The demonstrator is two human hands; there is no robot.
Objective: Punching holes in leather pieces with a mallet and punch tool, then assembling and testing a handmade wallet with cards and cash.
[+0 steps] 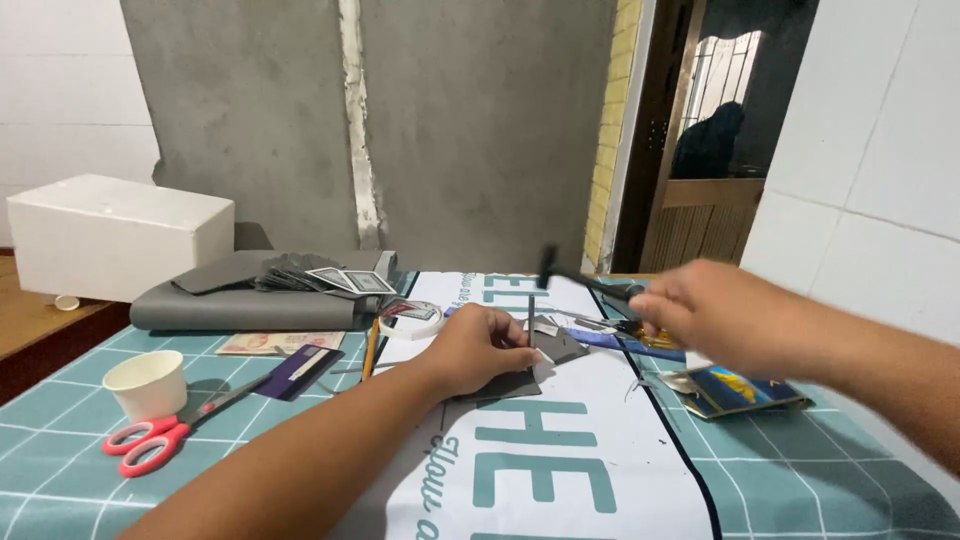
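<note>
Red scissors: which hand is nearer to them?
Left. The left hand rests mid-table on a grey sheet, well right of the red scissors. The right hand, holding a small hammer, is farther right.

A table [830, 480] covered in teal grid-patterned cloth is seen. A white printed banner [560, 470] is laid down its middle. At lower left, red-handled scissors [165, 435] and a white paper cup [146, 383] are placed. A folded grey sheet [240, 305] with playing cards [345, 280] is set at upper left. A shiny packet [740, 392] is laid right of centre.
</note>
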